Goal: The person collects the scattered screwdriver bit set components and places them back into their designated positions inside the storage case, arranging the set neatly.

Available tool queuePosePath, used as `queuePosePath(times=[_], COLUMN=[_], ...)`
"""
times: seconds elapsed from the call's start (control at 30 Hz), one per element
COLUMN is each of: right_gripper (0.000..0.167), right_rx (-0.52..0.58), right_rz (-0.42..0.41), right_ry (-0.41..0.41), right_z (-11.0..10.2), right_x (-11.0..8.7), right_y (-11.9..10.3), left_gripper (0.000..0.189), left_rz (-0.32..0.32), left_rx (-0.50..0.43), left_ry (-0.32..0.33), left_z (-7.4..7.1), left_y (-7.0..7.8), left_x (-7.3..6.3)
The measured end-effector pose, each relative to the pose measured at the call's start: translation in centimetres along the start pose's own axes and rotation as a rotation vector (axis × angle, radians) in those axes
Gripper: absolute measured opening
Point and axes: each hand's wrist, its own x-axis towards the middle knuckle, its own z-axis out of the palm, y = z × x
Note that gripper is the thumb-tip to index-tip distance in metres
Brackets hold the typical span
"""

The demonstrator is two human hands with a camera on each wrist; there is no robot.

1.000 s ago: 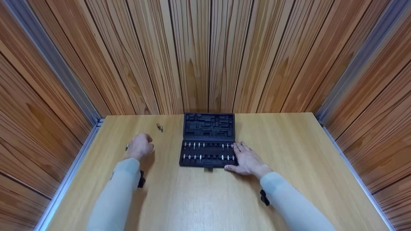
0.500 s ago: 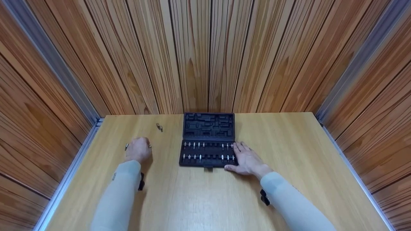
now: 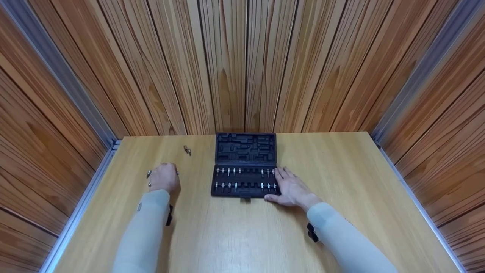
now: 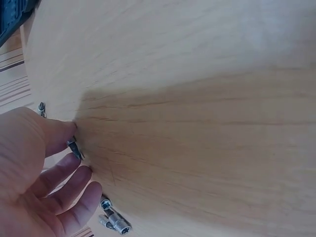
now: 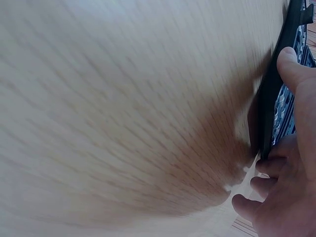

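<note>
My left hand (image 3: pixel 163 177) is low over the left part of the table, fingers bent. In the left wrist view its thumb and index finger pinch a small bit socket (image 4: pixel 74 148) with a dark tip. Beside the little finger lie two more metal bit sockets (image 4: pixel 116 222). An opened black case (image 3: pixel 245 181) stands at the middle, with two rows of bit sockets, some slots bare. My right hand (image 3: pixel 291 189) rests with straight fingers against the case's right edge; its thumb touches the front corner.
Further back on the left, two small bit sockets (image 3: pixel 187 150) lie close together on the wooden table (image 3: pixel 212 235). The case's lid (image 3: pixel 246 148) is raised at the back edge, near the plank wall (image 3: pixel 231 76). Metal rails flank the table.
The left hand has drawn back slightly and turned; a bit socket end now shows at its right side and another socket at its left. The right hand and case stay put.
</note>
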Motion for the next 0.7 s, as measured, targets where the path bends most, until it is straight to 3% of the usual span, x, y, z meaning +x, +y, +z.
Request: queuePosePath(times=[0.17,0.37,0.7], right_gripper=[0.115,0.115,0.115], right_rx=[-0.002,-0.004,-0.009], right_rz=[-0.003,-0.004,-0.003], right_ry=[0.011,0.007,0.009], right_z=[0.1,0.3,0.3], right_x=[-0.2,-0.2,0.0], right_y=[0.2,0.1,0.0], left_gripper=[0.022,0.021,0.022], left_rz=[0.052,0.079,0.091], left_rx=[0.067,0.166,0.135], left_ry=[0.045,0.022,0.048], left_z=[0.1,1.2,1.5], left_y=[0.9,0.5,-0.4], left_x=[-0.9,0.2,0.4])
